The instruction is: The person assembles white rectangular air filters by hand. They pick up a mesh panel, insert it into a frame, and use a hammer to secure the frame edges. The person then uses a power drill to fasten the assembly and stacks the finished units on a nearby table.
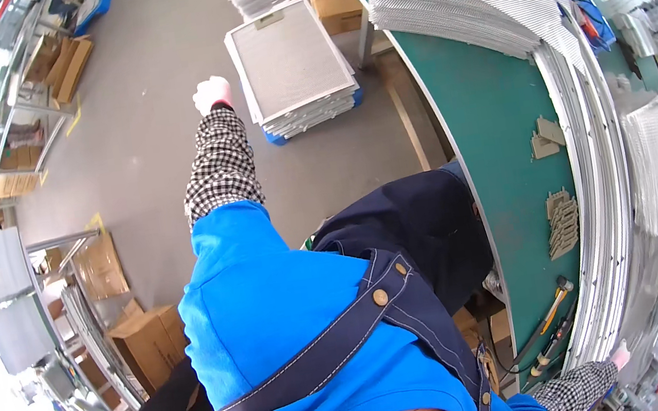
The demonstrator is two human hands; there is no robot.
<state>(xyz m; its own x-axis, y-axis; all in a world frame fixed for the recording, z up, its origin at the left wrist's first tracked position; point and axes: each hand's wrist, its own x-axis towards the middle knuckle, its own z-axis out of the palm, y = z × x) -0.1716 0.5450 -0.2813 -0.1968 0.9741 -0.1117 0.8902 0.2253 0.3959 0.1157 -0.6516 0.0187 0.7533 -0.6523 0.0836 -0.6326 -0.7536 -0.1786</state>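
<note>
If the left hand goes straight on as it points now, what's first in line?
The way looks free: the left hand seems to pass over grey floor, left of the stacked panels, though depth is unclear.

On the grey smooth floor (pixel 142 164), yellow tape (pixel 74 115) marks the left side, near a brown cardboard box (pixel 151 344). Another brown cardboard carton (pixel 337 12) stands by the green-topped table (pixel 498 148), whose surface bears small beige flat pieces (pixel 563 227) and a slim yellow-and-black hand tool (pixel 554 308).
</note>
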